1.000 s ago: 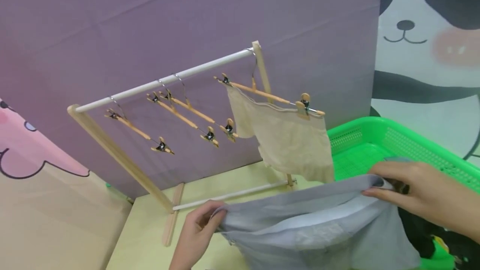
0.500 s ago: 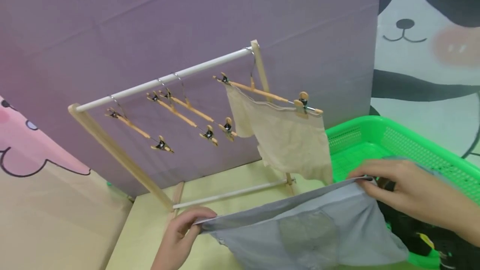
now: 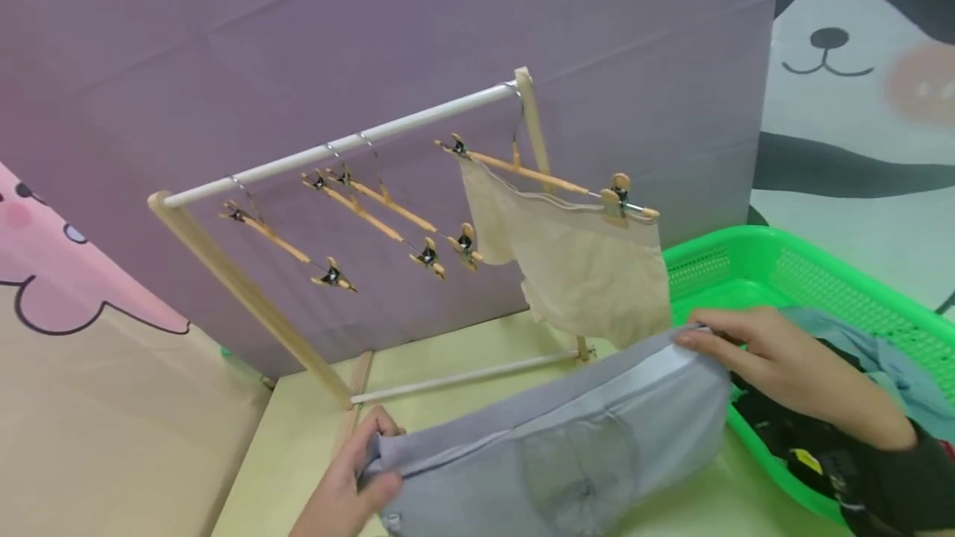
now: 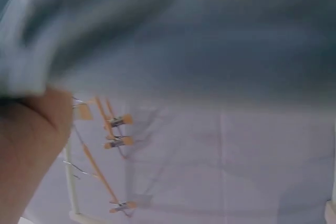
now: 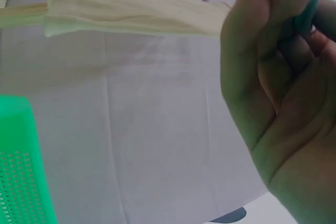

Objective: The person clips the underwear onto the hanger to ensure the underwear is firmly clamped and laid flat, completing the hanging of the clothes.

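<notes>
A light grey-blue garment (image 3: 597, 471), with a wide waistband and a round greyish patch, is stretched between both hands. My left hand (image 3: 351, 471) pinches one end of its top edge between thumb and fingers. At the other end, my right hand (image 3: 768, 363) pinches the waistband from above. In the left wrist view, the blurred garment (image 4: 199, 51) fills the top. Curled fingers of the right hand (image 5: 283, 82) appear in the right wrist view. Beyond the garment hangs a beige cloth garment (image 3: 589, 263), clipped to a wooden clip hanger (image 3: 552, 179).
A small rack with a white rail (image 3: 336, 143) carries several clip hangers (image 3: 279, 243) at its left. It stands on a pale yellow tabletop (image 3: 261, 454) against a purple backdrop (image 3: 298, 31). A green basket (image 3: 813, 263) at right holds dark clothes (image 3: 776, 421) and teal cloth (image 3: 880, 355).
The grey-blue garment has shifted left and its patched side has turned into view. Both hands keep their grip; the right hand has moved left and more of the basket's clothes show.
</notes>
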### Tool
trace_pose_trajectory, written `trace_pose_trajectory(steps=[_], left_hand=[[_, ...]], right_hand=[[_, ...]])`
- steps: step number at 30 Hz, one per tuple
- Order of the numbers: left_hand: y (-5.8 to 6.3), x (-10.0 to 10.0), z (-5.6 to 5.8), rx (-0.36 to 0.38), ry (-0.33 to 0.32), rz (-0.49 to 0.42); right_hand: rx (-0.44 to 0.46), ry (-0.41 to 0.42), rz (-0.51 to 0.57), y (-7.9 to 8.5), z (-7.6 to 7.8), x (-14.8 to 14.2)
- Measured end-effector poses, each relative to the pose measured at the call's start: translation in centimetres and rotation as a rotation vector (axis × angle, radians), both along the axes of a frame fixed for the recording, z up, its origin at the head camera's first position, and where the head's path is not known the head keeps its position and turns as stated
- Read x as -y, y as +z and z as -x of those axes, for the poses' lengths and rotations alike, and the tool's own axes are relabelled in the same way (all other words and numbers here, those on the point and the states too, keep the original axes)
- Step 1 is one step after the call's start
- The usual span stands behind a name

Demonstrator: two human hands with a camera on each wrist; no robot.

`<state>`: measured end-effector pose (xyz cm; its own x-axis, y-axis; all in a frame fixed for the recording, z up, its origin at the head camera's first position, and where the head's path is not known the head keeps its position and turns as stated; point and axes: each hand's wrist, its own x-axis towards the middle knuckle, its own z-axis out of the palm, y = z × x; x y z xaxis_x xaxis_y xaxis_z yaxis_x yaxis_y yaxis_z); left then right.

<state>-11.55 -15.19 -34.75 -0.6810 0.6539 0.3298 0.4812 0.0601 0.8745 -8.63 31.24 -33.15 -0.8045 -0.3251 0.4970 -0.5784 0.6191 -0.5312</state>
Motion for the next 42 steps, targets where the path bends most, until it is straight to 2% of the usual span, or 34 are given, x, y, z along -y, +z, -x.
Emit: trace_pose_trajectory(steps=[3,8,12,14,16,19,20,21,23,25,27,29,31,33,35,38,40,42], left_hand=[[-0.1,0.4,-0.4,-0.076,-0.038,0.086],[-0.1,0.3,-0.1,-0.325,0.071,0.137],[0.7,0.4,-0.5,-0.36,0.162,0.215],[1.2,0.8,-1.0,-0.373,0.167,0.214],[1.7,1.5,-1.8,-0.381,0.115,0.164],[2.3,2.6,-2.4,-0.439,-0.054,0.029],[2.5,2.9,-2.5,-0.437,-0.109,0.003],[2.6,3.1,-2.7,-0.422,-0.147,-0.005],[2.7,3.5,-2.6,-0.365,-0.184,0.012],[2.5,3.5,-2.2,-0.226,-0.158,0.092],[1.7,3.3,-1.2,-0.091,-0.118,0.179],[0.3,2.8,0.3,0.028,-0.048,0.263],[-1.6,2.1,2.1,0.09,0.044,0.327],[-3.6,1.2,3.7,0.148,0.17,0.38],[-5.5,0.4,5.1,0.195,0.289,0.398],[-8.0,-0.7,6.4,0.188,0.439,0.419],[-9.1,-1.3,6.9,0.118,0.538,0.454],[-9.5,-1.7,7.0,0.008,0.647,0.506]], right_hand=[[0.005,-0.017,0.026,0.0,0.2,0.3],[-0.002,-0.05,0.03,0.1,0.2,-0.1],[-0.07,-0.051,-0.025,0.6,-0.4,-0.3],[-0.112,-0.047,-0.048,0.9,-1.1,-0.4],[-0.16,-0.025,-0.045,1.1,-2.2,-0.5],[-0.236,0.026,-0.044,1.7,-3.7,-1.1],[-0.253,0.05,-0.052,1.9,-4.1,-1.3],[-0.255,0.065,-0.068,2.0,-4.4,-1.5],[-0.219,0.089,-0.123,2.0,-4.6,-1.6],[-0.12,0.103,-0.199,1.6,-4.1,-1.5],[0.04,0.097,-0.25,1.0,-3.0,-1.0],[0.218,0.085,-0.291,0.3,-1.5,-0.3],[0.371,0.063,-0.309,-0.6,0.0,0.5],[0.454,0.03,-0.326,-1.6,1.4,1.4],[0.468,-0.003,-0.357,-2.6,2.4,2.1],[0.39,-0.081,-0.419,-4.1,3.0,3.1],[0.305,-0.138,-0.457,-4.7,3.0,3.9],[0.212,-0.193,-0.469,-5.1,2.8,4.5]])
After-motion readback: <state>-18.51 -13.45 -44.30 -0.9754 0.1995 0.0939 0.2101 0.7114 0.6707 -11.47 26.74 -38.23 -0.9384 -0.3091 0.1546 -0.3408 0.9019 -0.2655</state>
